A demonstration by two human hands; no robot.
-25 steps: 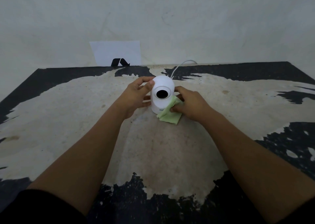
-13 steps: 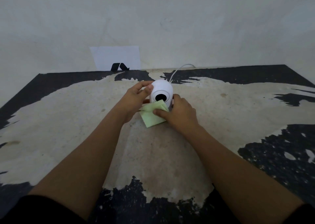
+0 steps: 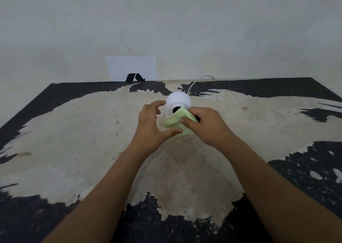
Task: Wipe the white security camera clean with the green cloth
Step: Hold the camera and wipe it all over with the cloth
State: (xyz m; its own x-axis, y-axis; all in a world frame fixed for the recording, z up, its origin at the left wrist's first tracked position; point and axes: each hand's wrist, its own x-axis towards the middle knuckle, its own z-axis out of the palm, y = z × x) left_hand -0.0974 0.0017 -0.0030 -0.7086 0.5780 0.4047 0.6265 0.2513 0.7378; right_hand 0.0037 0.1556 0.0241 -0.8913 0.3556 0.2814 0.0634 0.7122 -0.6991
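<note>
The white security camera (image 3: 178,100) stands on the worn table (image 3: 92,131), its round head up and its dark lens partly covered. My right hand (image 3: 205,126) pinches the pale green cloth (image 3: 175,121) and presses it against the camera's front and lower body. My left hand (image 3: 150,125) hovers just left of the camera with fingers spread; its thumb lies under the cloth's lower edge. The camera's base is hidden behind the cloth and hands.
A thin white cable (image 3: 196,82) runs from the camera's back to the wall. A white sheet of paper (image 3: 132,68) with a black mark leans against the wall behind the table. The tabletop is black with a large peeled cream patch.
My left hand has let go of the camera's head and dropped lower with fingers apart. The right hand has carried the cloth across the lens and front.
</note>
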